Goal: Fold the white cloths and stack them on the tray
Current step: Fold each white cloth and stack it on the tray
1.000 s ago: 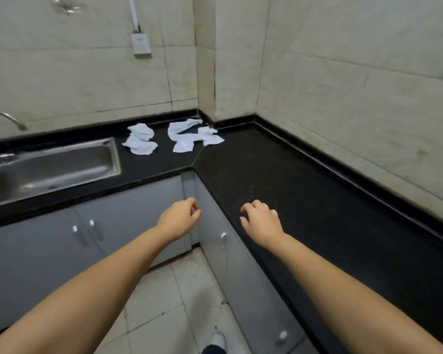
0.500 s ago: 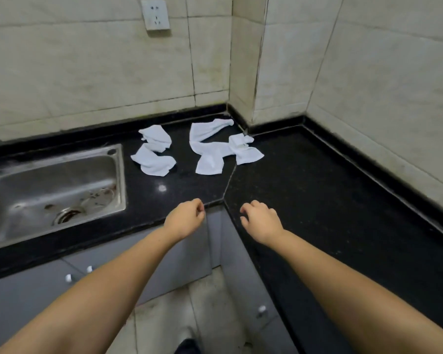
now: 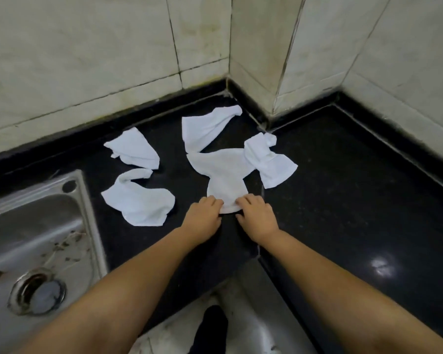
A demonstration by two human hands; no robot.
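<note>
On the black countertop point(image 3: 343, 200) corner, the nearest white cloth point(image 3: 225, 175) lay directly ahead; left hand point(image 3: 205, 215) and right hand point(image 3: 256, 215) pinched its near hem, fingers curled.

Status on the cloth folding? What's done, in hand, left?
Done: nothing; no folded cloth or stack shows, and no tray is in view. In hand: the left hand and right hand both grip the near edge of the middle cloth on the black counter. Left: fold that one, then the other crumpled cloths, two by the sink and two toward the corner, and stack them all.
</note>
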